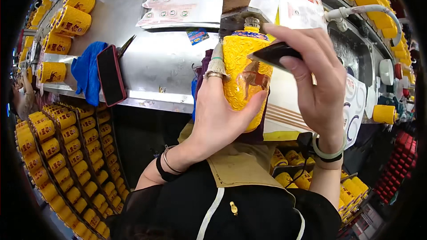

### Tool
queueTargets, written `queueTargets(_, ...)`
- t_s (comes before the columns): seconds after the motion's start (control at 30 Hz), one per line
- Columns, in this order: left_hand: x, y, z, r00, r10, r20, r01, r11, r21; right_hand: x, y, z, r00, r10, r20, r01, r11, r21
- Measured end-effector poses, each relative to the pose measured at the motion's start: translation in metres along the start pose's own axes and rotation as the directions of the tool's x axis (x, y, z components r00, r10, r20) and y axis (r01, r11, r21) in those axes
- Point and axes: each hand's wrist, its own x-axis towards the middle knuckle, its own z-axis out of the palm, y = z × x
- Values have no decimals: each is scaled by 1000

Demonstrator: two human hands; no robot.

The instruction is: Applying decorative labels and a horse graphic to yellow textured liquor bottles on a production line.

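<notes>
My left hand point(222, 111) is wrapped round a yellow embossed bottle point(238, 64) with a clear screw-thread neck, tilted over the bench's front edge. A brown horse picture point(255, 80) sits on its facing side. One left finger wears a pale cloth finger cover. In my right hand point(313, 69) a flat black pointed piece, like a scraper point(276, 54), is pinched between thumb and fingers. Its tip is at the bottle's upper right, by the horse picture; whether it touches cannot be told. Beneath the bottle lies a dark purple cloth point(202, 69).
On the metal bench point(151, 62) lie decal sheets point(182, 0), a blue cloth point(86, 69) and a phone point(111, 75). Yellow bottles point(71, 20) stand at the far left. A curved tap point(369, 9) rises at right over a sink point(356, 49). Racks of yellow bottles point(71, 151) stand below left.
</notes>
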Motion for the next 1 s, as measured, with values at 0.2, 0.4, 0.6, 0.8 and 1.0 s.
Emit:
queueTargets(0.2,0,2,0,1000,-28,5,27,998,53,15,2,13,992,-122,11,122,978,-166)
queueTargets(0.4,-15,-12,-27,975,78,210,-84,996,20,-21,8,15,941,-336,37,336,917,-214)
queueTargets(0.6,-31,-32,-20,965,244,92,-242,970,-27,-60,-23,21,883,-446,143,452,892,-5)
queueTargets(0.8,-36,-36,-13,956,291,-49,-286,954,89,-26,-2,14,936,-352,9,336,887,-317)
queueTargets(1.0,-37,-42,-4,959,275,-72,-279,959,-53,-36,-34,18,916,-359,178,369,929,-21)
